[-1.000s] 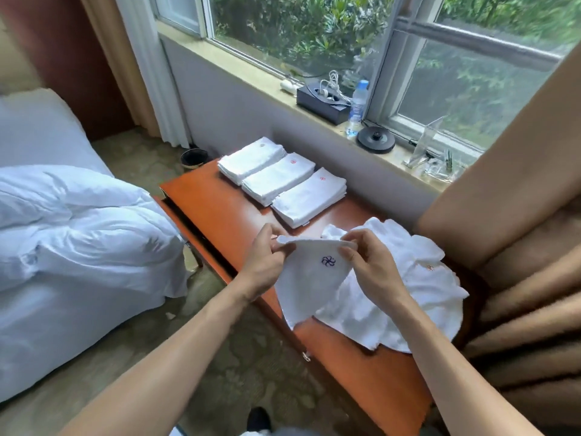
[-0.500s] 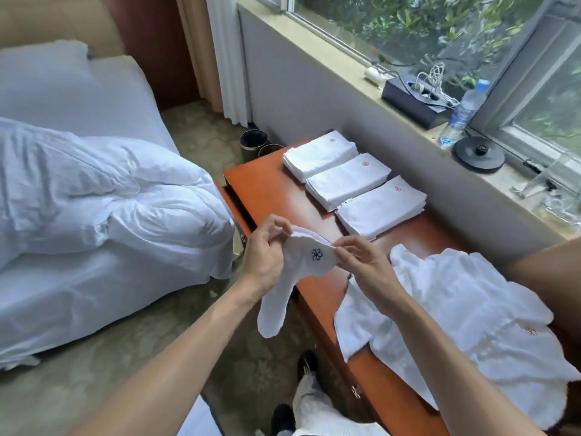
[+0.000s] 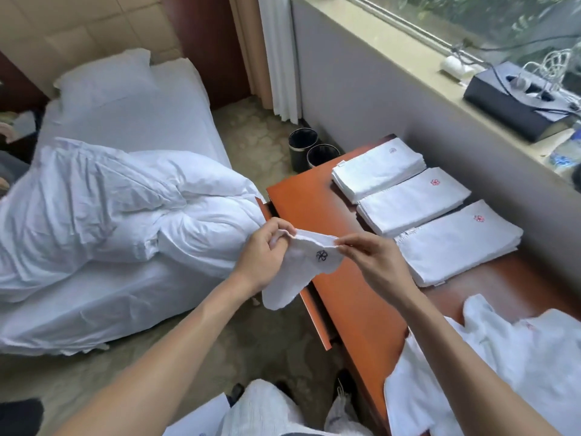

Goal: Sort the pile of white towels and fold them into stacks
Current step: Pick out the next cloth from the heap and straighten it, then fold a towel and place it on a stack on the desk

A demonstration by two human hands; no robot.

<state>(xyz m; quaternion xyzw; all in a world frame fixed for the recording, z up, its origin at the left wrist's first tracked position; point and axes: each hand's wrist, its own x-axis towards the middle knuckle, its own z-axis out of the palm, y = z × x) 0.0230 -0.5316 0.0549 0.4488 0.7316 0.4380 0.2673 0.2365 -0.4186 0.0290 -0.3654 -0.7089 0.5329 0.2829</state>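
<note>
I hold up a small white towel with a dark blue flower emblem, just off the left edge of the orange-brown table. My left hand grips its top left edge and my right hand pinches the top right edge; the rest hangs down. Three folded stacks lie in a row near the wall: a far stack, a middle stack and a near stack, the last two showing red emblems. The loose pile of white towels lies on the table at lower right.
A bed with a rumpled white duvet fills the left. Two black bins stand on the carpet beyond the table's far end. On the window sill sit a dark box with cables and a water bottle.
The view has swung left and down, shifting the loose pile to the lower right. My hands still hold the emblem towel, which has moved left off the pile and is gathered narrower.
</note>
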